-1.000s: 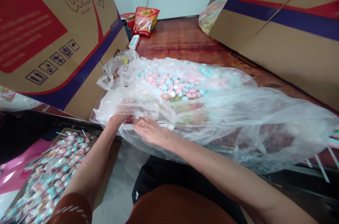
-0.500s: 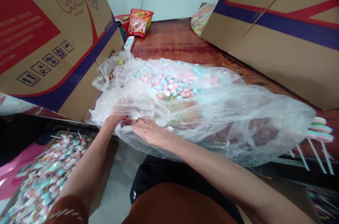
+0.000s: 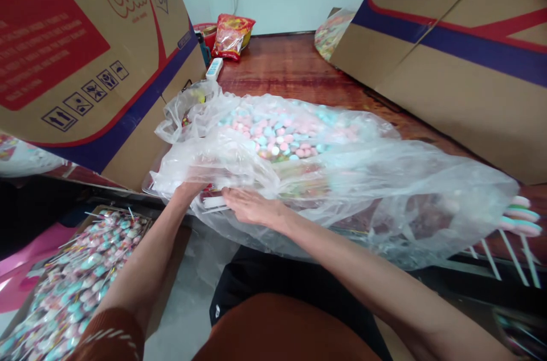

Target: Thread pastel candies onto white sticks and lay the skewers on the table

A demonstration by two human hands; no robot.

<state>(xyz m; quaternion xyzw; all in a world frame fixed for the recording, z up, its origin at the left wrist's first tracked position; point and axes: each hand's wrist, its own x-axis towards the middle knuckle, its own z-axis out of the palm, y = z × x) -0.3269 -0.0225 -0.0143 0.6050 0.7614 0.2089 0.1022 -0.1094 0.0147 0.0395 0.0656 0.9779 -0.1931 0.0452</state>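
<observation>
A large clear plastic bag [image 3: 363, 173] lies along the table's front edge, with many pink, blue and white candies [image 3: 282, 136] showing through it. My left hand [image 3: 191, 190] reaches under the near fold of the bag, its fingers hidden by the plastic. Just to its right, my right hand [image 3: 248, 205] has its fingers drawn together; what they hold cannot be made out. Several white sticks [image 3: 215, 203] lie between the two hands, beside the right fingertips. Large striped lollipops [image 3: 521, 216] stick out past the bag's right end.
Tall cardboard boxes flank the table, a left box [image 3: 85, 48] and a right box [image 3: 461, 65]. Below on the left is an open carton of wrapped lollipops [image 3: 81, 281]. At the back are a red packet [image 3: 233, 36] and a white remote [image 3: 214, 68].
The view has shifted slightly, so everything sits a little further right. The white sticks between my hands show more plainly. Both hands stay at the bag's near edge.
</observation>
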